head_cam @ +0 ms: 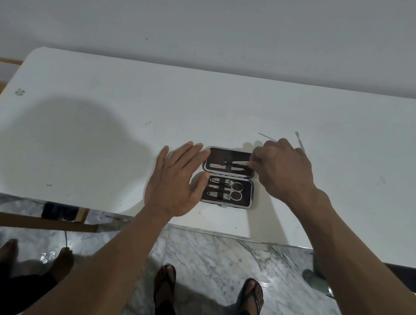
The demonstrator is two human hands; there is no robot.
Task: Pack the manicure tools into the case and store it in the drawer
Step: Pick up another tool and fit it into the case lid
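An open black manicure case [248,191] with a metal rim lies flat on the white table [100,128]. Its near half holds two nail clippers [217,187] and small scissors [235,191] under an elastic strap. The far half holds a nail file [222,166]. My right hand [283,168] pinches the end of a slim metal tool [239,163] lying in that far half. My left hand [175,182] rests flat with fingers spread, touching the case's left edge. Two thin metal tools lie loose behind my right hand: a needle-like pick [267,137] and a cuticle pusher [299,141].
The table's front edge runs just below the case, with marble floor [215,263] beneath. My sandalled feet [165,285] stand at the edge; another person's bare feet [6,250] are at lower left. A wooden frame [26,219] sits under the table's left side.
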